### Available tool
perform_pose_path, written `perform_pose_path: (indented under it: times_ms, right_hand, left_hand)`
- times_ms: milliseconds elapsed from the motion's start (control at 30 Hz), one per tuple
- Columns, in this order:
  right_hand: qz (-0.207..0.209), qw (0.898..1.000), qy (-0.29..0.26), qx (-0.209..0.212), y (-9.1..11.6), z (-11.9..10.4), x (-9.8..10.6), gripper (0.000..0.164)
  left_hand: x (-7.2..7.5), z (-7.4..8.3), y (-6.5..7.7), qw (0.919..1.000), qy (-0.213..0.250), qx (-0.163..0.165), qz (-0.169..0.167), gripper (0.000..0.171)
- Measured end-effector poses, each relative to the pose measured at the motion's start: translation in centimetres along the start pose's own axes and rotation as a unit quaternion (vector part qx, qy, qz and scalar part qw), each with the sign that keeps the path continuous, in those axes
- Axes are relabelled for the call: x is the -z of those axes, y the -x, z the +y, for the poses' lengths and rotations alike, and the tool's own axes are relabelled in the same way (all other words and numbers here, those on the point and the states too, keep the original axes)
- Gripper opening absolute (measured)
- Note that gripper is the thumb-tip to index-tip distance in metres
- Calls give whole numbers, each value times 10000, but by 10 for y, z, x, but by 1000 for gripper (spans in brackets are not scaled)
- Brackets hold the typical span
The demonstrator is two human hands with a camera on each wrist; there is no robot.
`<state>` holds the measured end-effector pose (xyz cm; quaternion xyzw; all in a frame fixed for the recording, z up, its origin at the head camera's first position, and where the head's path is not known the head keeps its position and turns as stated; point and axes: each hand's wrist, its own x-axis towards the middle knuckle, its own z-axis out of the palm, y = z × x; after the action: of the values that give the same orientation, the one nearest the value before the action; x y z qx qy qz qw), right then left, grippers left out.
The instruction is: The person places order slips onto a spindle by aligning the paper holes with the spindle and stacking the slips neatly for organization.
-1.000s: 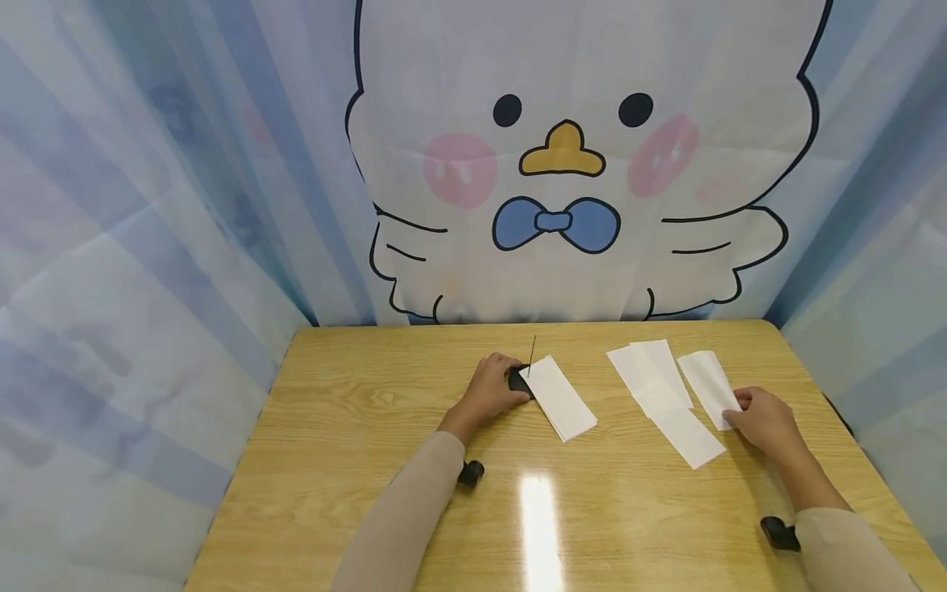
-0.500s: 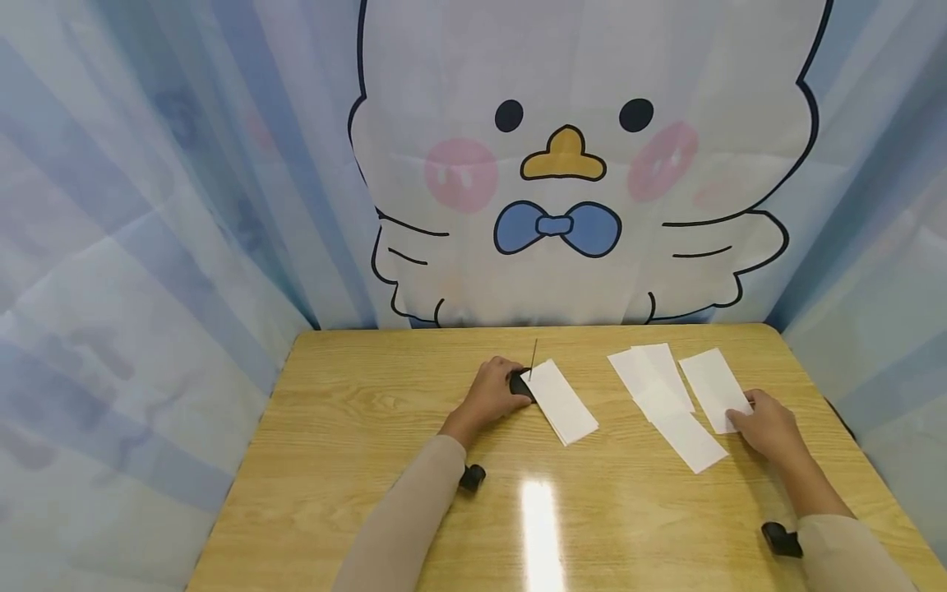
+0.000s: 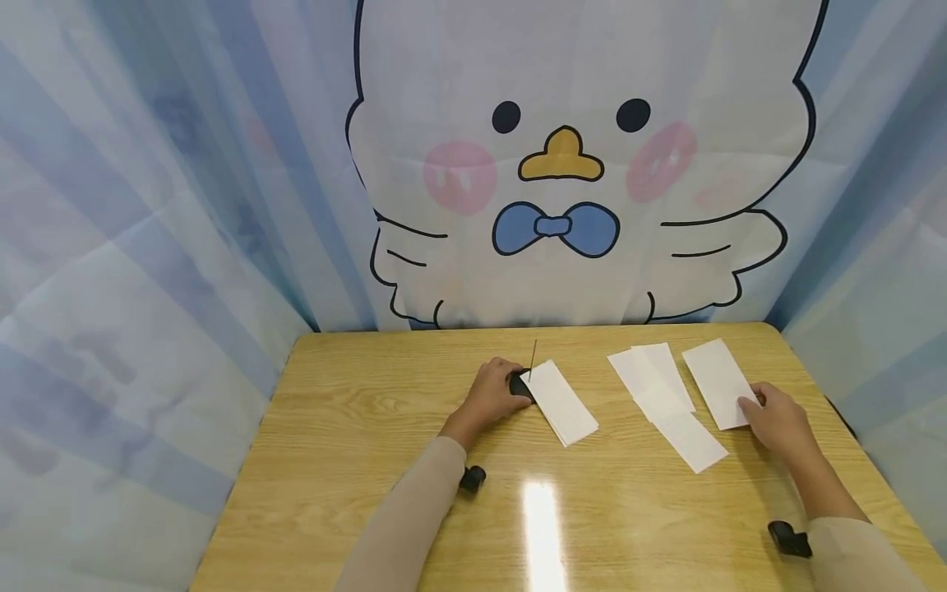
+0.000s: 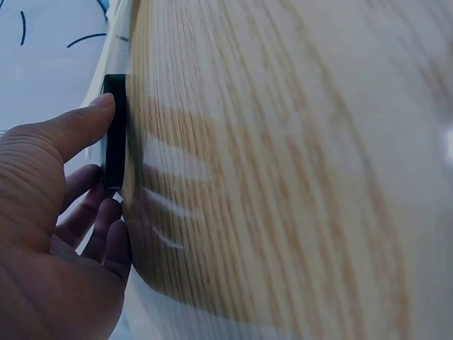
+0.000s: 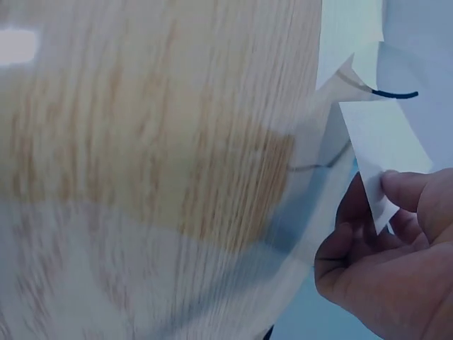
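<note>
Head view shows the left hand point(image 3: 488, 390) gripping a small black base point(image 3: 521, 386) on the wooden table point(image 3: 355, 411), thumb along one side and fingers on the other, as the left wrist view also shows. A thin rod point(image 3: 533, 360) rises by the upper-left corner of a stack of white paper slips point(image 3: 561, 403); whether it pierces them is too small to tell. Farther right, the right hand point(image 3: 777, 419) pinches a single white sheet point(image 3: 716, 382) by its lower right edge, between thumb and fingers; the right wrist view shows it tilted. Between stack and sheet lie several loose slips point(image 3: 661, 386), overlapping on the tabletop. Behind hangs a pale blue curtain point(image 3: 222, 205) with a cartoon bird point(image 3: 562, 284).
</note>
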<state>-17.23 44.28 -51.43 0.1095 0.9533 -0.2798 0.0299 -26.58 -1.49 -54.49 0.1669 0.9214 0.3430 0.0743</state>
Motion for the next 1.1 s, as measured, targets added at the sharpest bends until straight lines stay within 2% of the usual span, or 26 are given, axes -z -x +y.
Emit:
perform_pose_path:
  times_ms: [300,500,867,1100]
  right_hand:
    - [75,9998,-134,134,4,-9,6,56]
    - [250,9989,-232,326,9,-21,9,51]
    - [440,9965,-313,642,17,-44,16,48]
    - [482,9956,-383,705,18,-58,19,50]
  left_hand:
    - [3,1,-1,10000,-26,26,-5,61]
    - [6,3,-1,10000,12,15,-30,64]
    - [22,10,4,9964,848,49,-26,63]
    - [36,17,4,9929,1135,-163,301,59]
